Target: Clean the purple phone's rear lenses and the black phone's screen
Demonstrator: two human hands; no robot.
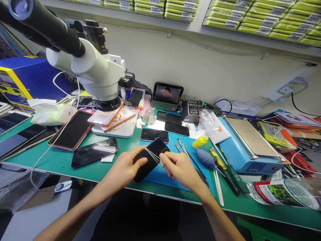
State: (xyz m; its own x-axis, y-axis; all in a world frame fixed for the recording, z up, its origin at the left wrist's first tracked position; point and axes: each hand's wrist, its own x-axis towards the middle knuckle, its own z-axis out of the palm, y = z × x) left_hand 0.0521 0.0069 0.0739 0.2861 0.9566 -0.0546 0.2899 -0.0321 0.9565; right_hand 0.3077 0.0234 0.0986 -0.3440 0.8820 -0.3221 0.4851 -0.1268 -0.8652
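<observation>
left hand [126, 164] with fingers holding a dark phone [150, 164] by its side, phone slanted above a blue mat [163, 179] on a green worktop [130, 144], right hand [179, 167] with fingers pinching thin white bands [152, 155] stretched across the phone

Blue mat [162, 174], one: slim brushes [178, 141] upon it, two; black smartphone [151, 163] held above it, one; phone-shaped pieces [177, 129] at and beyond its far edge, three. Left of the mat: stereo microscope [96, 70], one; orange-and-white screen boxes [104, 117], at least two, the stack partly hidden. At its right edge and beyond: bulb blower [205, 158], one; yellow bottle [200, 142], one; blue plate-topped machine [244, 157], one; labelled clear jar [281, 192], one.
</observation>
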